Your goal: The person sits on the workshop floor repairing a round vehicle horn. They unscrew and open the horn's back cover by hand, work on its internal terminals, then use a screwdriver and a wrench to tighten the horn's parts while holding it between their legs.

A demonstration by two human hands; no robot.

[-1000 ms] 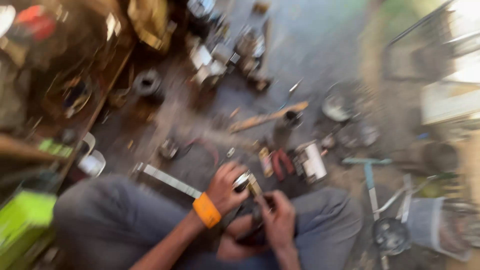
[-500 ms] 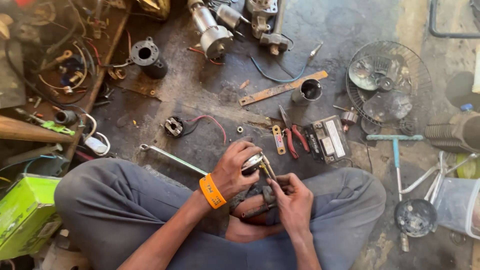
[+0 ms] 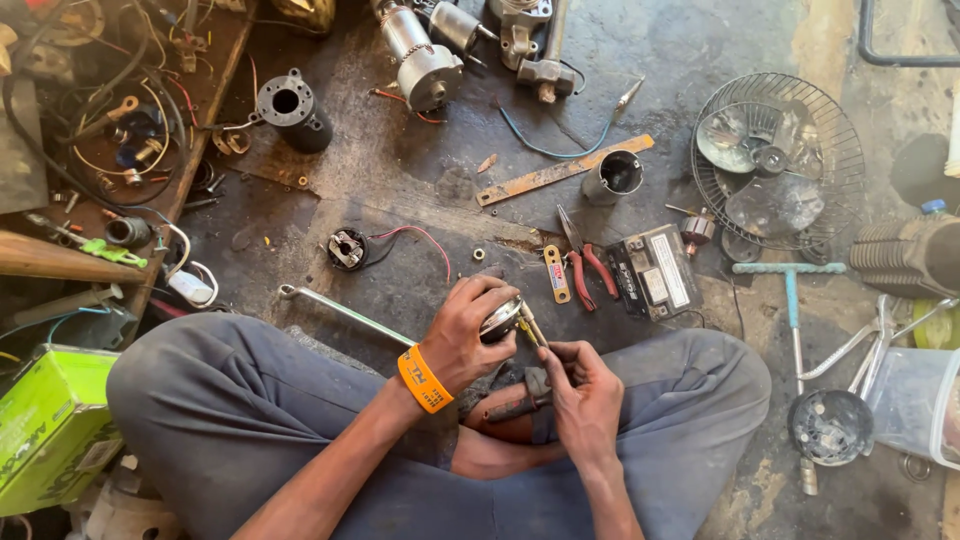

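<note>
Seated cross-legged on the floor (image 3: 700,40), we see our left hand (image 3: 462,335) clamped around a small round metal part (image 3: 500,318) above our lap, while our right hand (image 3: 583,392) grips a screwdriver (image 3: 533,328) whose tip meets it. Red-handled pliers (image 3: 588,262) lie just beyond.

Red-handled pliers (image 3: 588,262) beside a black rectangular battery (image 3: 655,272); round wire fan guard (image 3: 778,160) at right; flat rusty metal strip (image 3: 563,170); black cylindrical motor housing (image 3: 292,108); green cardboard box (image 3: 50,425).
</note>
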